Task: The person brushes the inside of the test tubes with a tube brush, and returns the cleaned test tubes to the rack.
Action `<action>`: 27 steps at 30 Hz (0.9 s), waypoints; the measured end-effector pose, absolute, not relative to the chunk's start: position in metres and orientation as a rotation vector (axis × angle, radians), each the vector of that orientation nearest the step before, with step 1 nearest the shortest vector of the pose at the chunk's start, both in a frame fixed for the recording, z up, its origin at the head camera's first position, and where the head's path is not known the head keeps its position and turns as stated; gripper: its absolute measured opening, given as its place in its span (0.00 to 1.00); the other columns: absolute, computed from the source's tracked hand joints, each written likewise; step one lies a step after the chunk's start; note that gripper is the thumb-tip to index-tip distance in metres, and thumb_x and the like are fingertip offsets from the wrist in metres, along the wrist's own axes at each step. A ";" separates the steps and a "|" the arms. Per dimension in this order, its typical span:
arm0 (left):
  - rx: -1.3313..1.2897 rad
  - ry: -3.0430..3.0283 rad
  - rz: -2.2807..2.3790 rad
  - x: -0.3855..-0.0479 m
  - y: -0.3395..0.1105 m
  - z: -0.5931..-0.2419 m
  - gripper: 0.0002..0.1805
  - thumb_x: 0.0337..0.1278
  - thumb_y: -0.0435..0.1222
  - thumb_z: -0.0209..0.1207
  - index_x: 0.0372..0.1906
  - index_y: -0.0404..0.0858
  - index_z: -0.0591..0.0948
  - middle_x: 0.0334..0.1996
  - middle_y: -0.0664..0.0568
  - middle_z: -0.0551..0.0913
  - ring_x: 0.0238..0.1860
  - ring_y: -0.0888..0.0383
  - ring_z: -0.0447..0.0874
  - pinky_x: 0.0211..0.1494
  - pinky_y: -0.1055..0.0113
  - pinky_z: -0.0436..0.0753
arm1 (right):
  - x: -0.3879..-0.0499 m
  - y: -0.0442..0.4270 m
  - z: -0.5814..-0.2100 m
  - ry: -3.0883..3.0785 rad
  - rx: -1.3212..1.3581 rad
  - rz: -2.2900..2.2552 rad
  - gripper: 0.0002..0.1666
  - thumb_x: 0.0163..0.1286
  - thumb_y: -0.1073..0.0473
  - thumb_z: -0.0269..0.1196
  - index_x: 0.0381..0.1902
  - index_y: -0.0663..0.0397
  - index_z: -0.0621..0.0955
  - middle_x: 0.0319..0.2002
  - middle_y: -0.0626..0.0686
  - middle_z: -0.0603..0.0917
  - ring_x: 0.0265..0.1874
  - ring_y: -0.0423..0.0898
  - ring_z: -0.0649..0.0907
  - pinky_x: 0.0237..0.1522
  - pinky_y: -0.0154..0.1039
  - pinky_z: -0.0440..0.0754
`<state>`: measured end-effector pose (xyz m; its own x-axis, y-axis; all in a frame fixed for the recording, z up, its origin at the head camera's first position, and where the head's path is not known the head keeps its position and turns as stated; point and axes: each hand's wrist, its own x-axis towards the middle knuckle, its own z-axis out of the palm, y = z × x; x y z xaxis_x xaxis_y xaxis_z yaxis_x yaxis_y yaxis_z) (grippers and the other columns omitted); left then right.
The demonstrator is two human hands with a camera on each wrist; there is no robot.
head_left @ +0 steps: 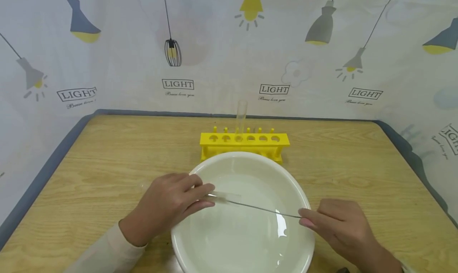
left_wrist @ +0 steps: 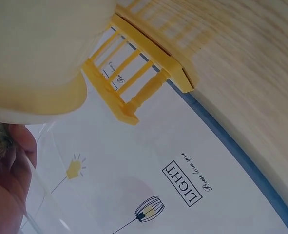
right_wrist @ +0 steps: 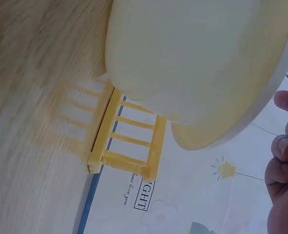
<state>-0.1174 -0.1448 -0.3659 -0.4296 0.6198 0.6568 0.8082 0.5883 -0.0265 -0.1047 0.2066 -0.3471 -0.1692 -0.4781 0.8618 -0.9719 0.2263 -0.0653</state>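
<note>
Above a white basin (head_left: 177, 241), my left hand (head_left: 169, 203) grips a clear test tube (head_left: 232, 196) lying nearly level, its mouth toward the right. A thin twisted wire handle (head_left: 262, 209) runs from the tube's mouth to my right hand (head_left: 345, 229), which pinches its end between thumb and finger. In the left wrist view a bristly tuft (left_wrist: 0, 141) shows inside the tube near my left hand (left_wrist: 7, 185). The right wrist view catches the curled fingers of my right hand (right_wrist: 285, 161) beside the basin's rim.
Behind the basin stands a yellow rack (head_left: 245, 139) with one clear test tube (head_left: 241, 119) upright in it. A small dark object (head_left: 342, 270) lies at the bottom edge, near my right forearm. A printed curtain (head_left: 222, 66) borders the wooden table (head_left: 118, 153).
</note>
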 end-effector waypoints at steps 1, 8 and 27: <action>-1.133 -2.193 -0.390 -0.117 -0.145 -0.366 0.18 0.71 0.52 0.56 0.41 0.44 0.86 0.29 0.56 0.81 0.22 0.62 0.74 0.27 0.70 0.79 | -0.104 0.207 -0.347 -1.774 1.347 0.833 0.19 0.75 0.56 0.61 0.27 0.62 0.86 0.15 0.43 0.66 0.17 0.32 0.62 0.22 0.18 0.55; -1.170 -2.214 -0.371 -0.117 -0.145 -0.363 0.17 0.70 0.52 0.57 0.42 0.44 0.86 0.30 0.58 0.81 0.23 0.63 0.74 0.28 0.69 0.79 | -0.106 0.202 -0.345 -1.739 1.366 0.759 0.19 0.75 0.56 0.61 0.27 0.61 0.87 0.14 0.43 0.69 0.15 0.33 0.63 0.20 0.19 0.58; -1.137 -2.261 -0.473 -0.117 -0.139 -0.354 0.12 0.57 0.51 0.68 0.38 0.49 0.87 0.27 0.63 0.81 0.20 0.69 0.71 0.23 0.77 0.71 | -0.123 0.196 -0.352 -1.808 1.389 0.649 0.20 0.75 0.53 0.61 0.28 0.59 0.90 0.14 0.42 0.76 0.15 0.32 0.65 0.18 0.19 0.62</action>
<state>-0.1167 -0.1387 -0.3542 -0.4840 0.6160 0.6215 0.8136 0.5782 0.0605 -0.1229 0.1958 -0.3516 -0.1279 -0.5767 0.8069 -0.9582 0.2818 0.0495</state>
